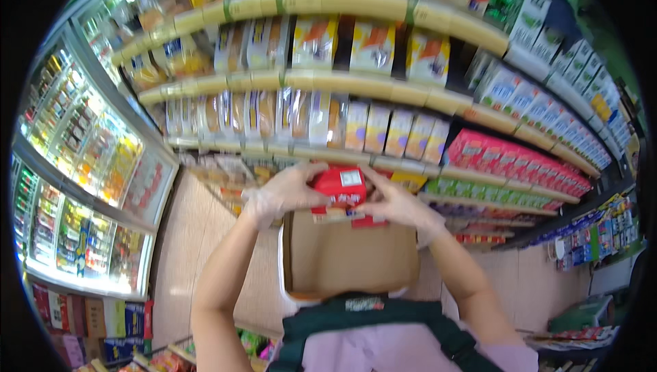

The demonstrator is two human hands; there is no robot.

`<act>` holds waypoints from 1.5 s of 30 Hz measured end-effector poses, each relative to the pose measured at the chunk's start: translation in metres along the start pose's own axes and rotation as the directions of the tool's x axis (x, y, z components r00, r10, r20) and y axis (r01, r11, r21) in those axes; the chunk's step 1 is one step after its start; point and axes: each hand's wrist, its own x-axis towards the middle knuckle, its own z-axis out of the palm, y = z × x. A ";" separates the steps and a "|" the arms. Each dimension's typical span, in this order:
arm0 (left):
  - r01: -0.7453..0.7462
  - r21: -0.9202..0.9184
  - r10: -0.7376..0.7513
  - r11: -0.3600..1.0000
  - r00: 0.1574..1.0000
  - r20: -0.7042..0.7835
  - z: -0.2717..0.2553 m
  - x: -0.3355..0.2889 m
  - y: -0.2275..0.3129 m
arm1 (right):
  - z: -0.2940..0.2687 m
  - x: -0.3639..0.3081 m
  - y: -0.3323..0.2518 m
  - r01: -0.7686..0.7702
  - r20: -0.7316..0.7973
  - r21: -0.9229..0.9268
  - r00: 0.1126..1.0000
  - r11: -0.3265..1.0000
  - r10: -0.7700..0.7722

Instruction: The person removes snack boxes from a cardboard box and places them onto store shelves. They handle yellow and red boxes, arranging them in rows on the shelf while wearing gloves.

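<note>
A red box [337,182] with a white label patch is held out in front of me, at the lower shelves. My left hand [293,188], in a clear plastic glove, is closed on its left side. My right hand [399,203], gloved likewise, grips it from the right. Directly below stands a brown cardboard carton [349,259], whose bare inside shows. A piece of another red package [369,221] shows under the held box at the carton's far edge; my hands hide part of it.
Shelves [383,84] of bagged bread and yellow boxes stand ahead. Pink cartons [513,160] and white cartons [540,105] line the right side. Lit glass-door coolers [89,146] run along the left. Wooden-toned floor [174,255] shows beside the carton.
</note>
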 end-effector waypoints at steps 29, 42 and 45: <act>-0.125 0.974 0.778 0.188 0.624 -0.070 -0.151 0.119 0.307 | -0.288 0.026 -0.202 0.334 -0.515 -0.224 0.757 0.916 -0.402; -0.017 0.992 0.851 0.122 0.516 -0.096 -0.144 0.125 0.298 | -0.284 0.037 -0.194 0.283 -0.522 -0.471 0.673 0.835 -0.523; -0.106 0.982 0.945 0.158 0.305 -0.119 -0.126 0.099 0.282 | -0.244 0.035 -0.171 0.440 -0.667 -0.519 0.327 0.732 -0.670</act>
